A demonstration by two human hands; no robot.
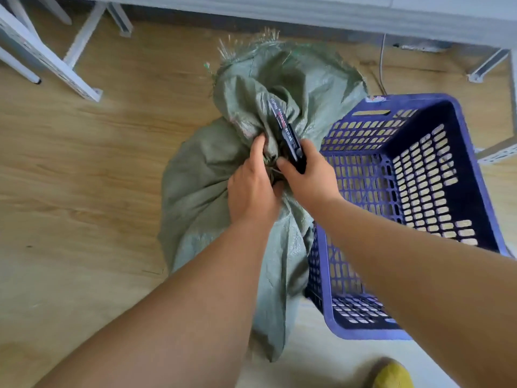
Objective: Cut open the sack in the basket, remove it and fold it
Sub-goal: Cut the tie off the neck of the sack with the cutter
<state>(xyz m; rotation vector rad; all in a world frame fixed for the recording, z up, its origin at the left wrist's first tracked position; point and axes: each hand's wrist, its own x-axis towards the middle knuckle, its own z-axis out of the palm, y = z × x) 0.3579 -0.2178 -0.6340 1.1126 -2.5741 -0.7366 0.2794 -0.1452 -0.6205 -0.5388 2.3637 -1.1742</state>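
Observation:
A grey-green woven sack [201, 191] lies on the wooden floor, to the left of a blue slatted plastic basket [461, 169] that holds nothing I can see. The sack's neck is bunched together at the middle, and its frayed open end [293, 71] spreads out beyond. My left hand [251, 191] grips the bunched neck. My right hand [310, 175] holds a black utility knife [288, 135] with its tip pointing away from me, lying against the neck. Any tie around the neck is hidden under my fingers.
White metal table legs [78, 51] stand at the upper left, and more legs [486, 65] at the upper right. A cable [381, 63] runs down the floor behind the basket. A yellow shoe tip [391, 373] shows at the bottom right.

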